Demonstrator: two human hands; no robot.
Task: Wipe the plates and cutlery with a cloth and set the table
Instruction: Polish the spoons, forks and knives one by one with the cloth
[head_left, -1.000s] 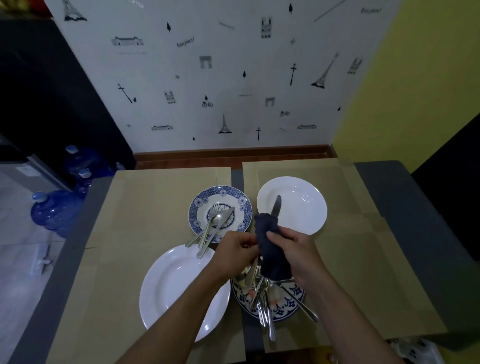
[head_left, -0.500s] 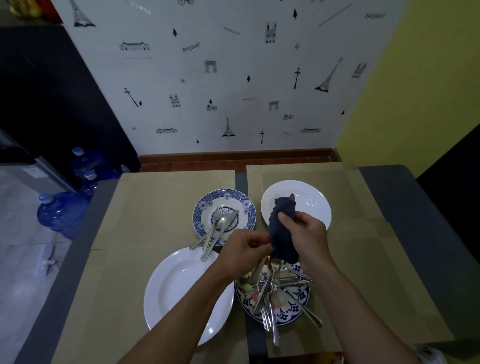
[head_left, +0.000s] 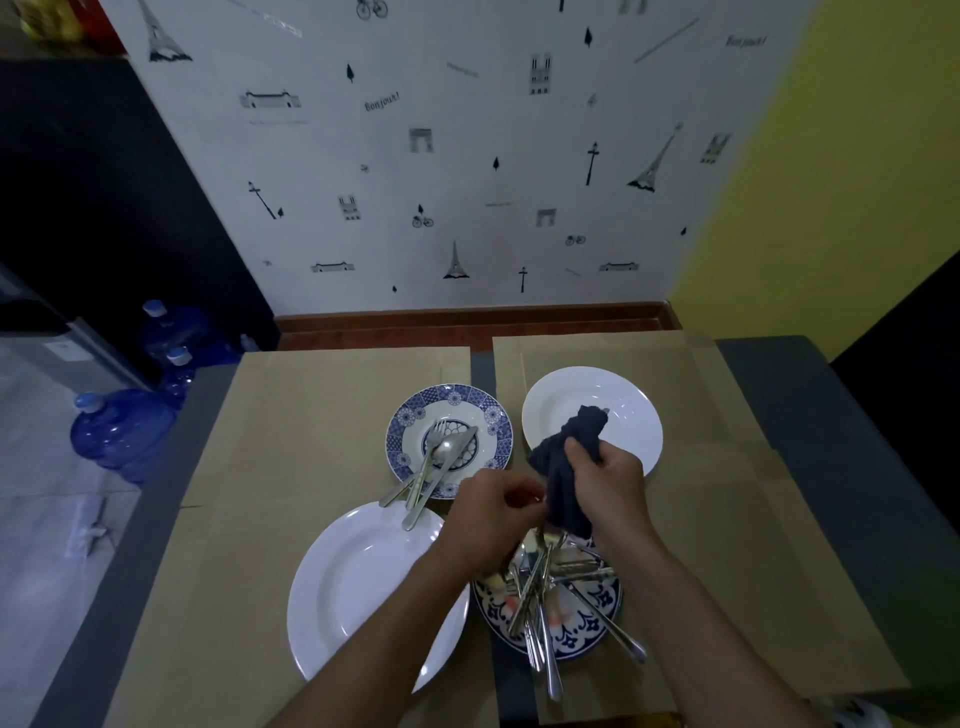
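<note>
My right hand grips a dark blue cloth bunched round a knife whose blade is now hidden inside it. My left hand pinches the knife's handle end just left of the cloth. Both hands hover above a blue-patterned plate piled with several pieces of cutlery. A second blue-patterned plate farther back carries a fork, a spoon and a knife. One white plate lies at the near left, another white plate at the far right.
The table is grey and covered with brown cardboard sheets. Large blue water bottles stand on the floor to the left. A patterned wall rises behind the table's far edge.
The knife blade that stuck out above the cloth a second ago is now covered. My right hand has slid the cloth up along it, away from my left hand.
</note>
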